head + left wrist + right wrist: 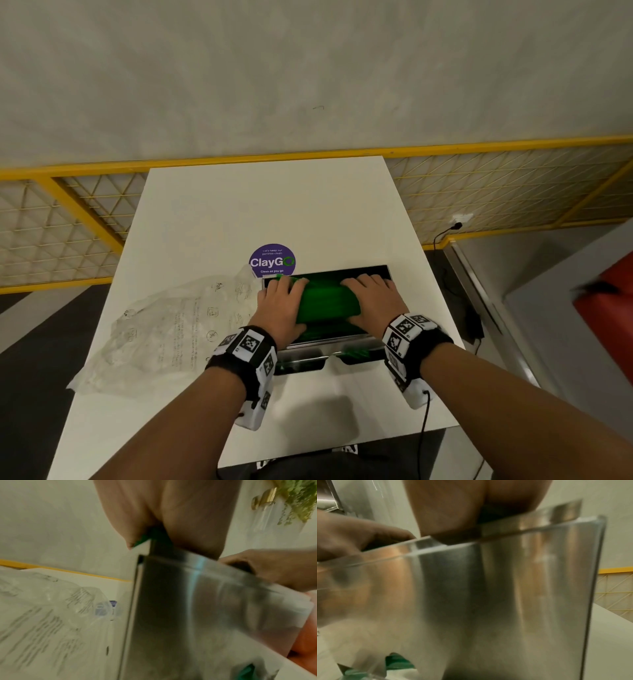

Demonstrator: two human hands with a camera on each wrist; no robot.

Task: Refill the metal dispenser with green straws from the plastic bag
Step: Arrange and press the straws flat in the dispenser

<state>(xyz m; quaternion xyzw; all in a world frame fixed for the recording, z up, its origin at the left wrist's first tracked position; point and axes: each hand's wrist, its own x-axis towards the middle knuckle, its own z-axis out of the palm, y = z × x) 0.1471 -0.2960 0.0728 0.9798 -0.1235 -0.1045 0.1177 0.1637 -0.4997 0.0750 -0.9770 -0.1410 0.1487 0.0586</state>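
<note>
A white table runs from the bottom of the head view up to mid-frame. Left of centre a crumpled clear bag lies flat on it. At centre sits a round purple sticker, the bag's edge touching it. Just below the sticker stands a metal dispenser with straws inside.

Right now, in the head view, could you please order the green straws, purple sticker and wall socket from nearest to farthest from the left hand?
1. The green straws, held by the left hand.
2. The purple sticker, just beyond that hand.
3. The wall socket, far off to the right.
</note>
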